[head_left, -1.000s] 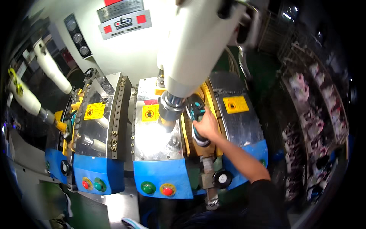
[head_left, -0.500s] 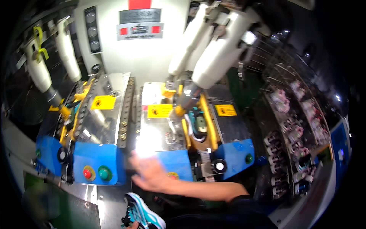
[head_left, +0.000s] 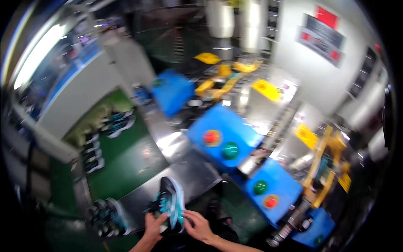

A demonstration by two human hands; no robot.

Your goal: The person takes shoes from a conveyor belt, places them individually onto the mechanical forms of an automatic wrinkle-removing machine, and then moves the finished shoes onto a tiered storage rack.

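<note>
A black, teal and white sneaker (head_left: 173, 200) is held near the lower edge of the head view, its toe pointing up and away from me. My left hand (head_left: 154, 224) grips it from the left side, close to the opening. On the other side, my right hand (head_left: 200, 227) has its fingers and thumb against the edge of the white sole near the heel. Part of the heel end is hidden between the hands.
Similar shoes (head_left: 110, 218) stand at the lower left, others (head_left: 93, 155) on a green surface (head_left: 126, 164). A metal ledge (head_left: 184, 168) lies ahead. To the right is a machine with blue button panels (head_left: 224, 134) and yellow clamps (head_left: 321, 164); one clamp holds a shoe.
The view has swung left and tilted. My right hand has left the machine's blue panel and come to the sneaker, which my left hand still holds.
</note>
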